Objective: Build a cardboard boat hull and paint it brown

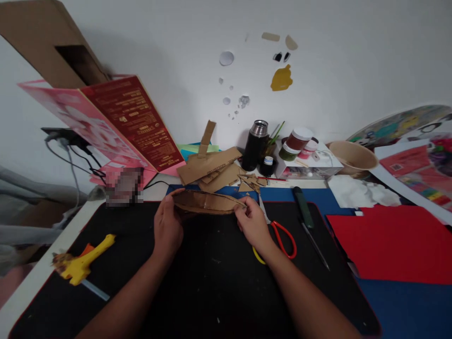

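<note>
A long, narrow cardboard piece, shaped like a shallow boat with pointed ends, is held up over the black desk mat. My left hand grips its left end, thumb on the near side. At the other end, my right hand pinches the tip between thumb and fingers. Scissors with red and yellow handles lie on the mat beside my right wrist, partly hidden by it. Farther right rest a dark green utility knife and a slim silver pen-like tool.
A yellow hot glue gun lies on the left. Cardboard scraps, a black thermos and paint jars stand along the wall. Red sheets and a brown bowl are on the right. A pink and red box leans at back left.
</note>
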Demonstrator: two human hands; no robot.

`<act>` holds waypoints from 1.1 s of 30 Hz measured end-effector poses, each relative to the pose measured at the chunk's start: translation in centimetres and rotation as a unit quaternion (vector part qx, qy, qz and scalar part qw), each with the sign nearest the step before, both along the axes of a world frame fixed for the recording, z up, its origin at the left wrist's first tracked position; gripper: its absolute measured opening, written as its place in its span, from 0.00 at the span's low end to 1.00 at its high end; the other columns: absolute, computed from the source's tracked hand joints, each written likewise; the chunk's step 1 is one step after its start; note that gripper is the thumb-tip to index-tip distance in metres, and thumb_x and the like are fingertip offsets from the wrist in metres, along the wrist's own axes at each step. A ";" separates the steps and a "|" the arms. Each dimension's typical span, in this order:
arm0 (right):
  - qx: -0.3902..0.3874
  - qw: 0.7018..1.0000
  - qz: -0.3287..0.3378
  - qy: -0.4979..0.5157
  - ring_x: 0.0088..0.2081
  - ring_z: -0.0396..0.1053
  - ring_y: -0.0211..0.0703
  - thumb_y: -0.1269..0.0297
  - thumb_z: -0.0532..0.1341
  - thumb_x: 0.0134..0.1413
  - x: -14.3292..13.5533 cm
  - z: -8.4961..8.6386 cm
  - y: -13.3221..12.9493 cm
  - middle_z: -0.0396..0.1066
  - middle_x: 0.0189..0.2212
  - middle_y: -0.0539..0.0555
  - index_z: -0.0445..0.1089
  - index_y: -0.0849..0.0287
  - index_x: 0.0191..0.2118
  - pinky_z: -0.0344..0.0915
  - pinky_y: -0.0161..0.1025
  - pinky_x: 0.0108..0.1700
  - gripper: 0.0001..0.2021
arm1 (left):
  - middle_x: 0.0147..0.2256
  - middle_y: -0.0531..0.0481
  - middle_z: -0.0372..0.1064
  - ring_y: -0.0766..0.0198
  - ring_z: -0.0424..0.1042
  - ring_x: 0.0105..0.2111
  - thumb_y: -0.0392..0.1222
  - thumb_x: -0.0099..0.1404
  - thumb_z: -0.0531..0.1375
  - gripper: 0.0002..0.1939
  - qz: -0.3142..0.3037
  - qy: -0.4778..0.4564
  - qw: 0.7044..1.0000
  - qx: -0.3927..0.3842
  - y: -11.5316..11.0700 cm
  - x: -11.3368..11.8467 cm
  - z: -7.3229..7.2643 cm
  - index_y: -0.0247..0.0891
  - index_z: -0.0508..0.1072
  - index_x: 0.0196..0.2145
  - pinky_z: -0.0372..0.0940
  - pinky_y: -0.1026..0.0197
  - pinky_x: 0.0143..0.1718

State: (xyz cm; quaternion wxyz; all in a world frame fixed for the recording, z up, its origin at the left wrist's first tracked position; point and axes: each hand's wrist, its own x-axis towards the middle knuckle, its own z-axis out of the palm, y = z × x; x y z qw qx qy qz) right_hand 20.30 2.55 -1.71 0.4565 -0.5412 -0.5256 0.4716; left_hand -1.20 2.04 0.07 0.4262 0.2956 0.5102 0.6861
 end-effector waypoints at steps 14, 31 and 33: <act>-0.029 0.998 0.006 0.060 0.16 0.53 0.36 0.50 0.60 0.61 -0.2 0.6 0.1 0.53 0.16 0.39 0.62 0.52 0.34 0.49 0.34 0.19 0.13 | 0.50 0.44 0.77 0.51 0.79 0.47 0.54 0.64 0.67 0.24 -0.037 -0.016 0.999 -0.021 -0.2 0.6 0.2 0.43 0.76 0.55 0.77 0.50 0.45; -0.019 0.999 0.028 0.019 0.18 0.54 0.36 0.51 0.60 0.63 -0.2 0.2 -0.1 0.52 0.17 0.40 0.63 0.53 0.34 0.48 0.34 0.22 0.12 | 0.42 0.45 0.82 0.53 0.81 0.40 0.37 0.44 0.78 0.26 -0.104 -0.115 0.984 -0.087 -0.8 2.0 0.6 0.36 0.79 0.42 0.79 0.54 0.40; -0.016 0.999 0.035 0.020 0.18 0.54 0.36 0.50 0.59 0.63 -0.2 0.2 -0.1 0.51 0.18 0.40 0.63 0.53 0.35 0.48 0.34 0.22 0.12 | 0.44 0.44 0.82 0.52 0.81 0.42 0.38 0.44 0.78 0.27 -0.093 -0.107 0.987 -0.080 -0.8 2.1 0.6 0.36 0.79 0.43 0.79 0.52 0.42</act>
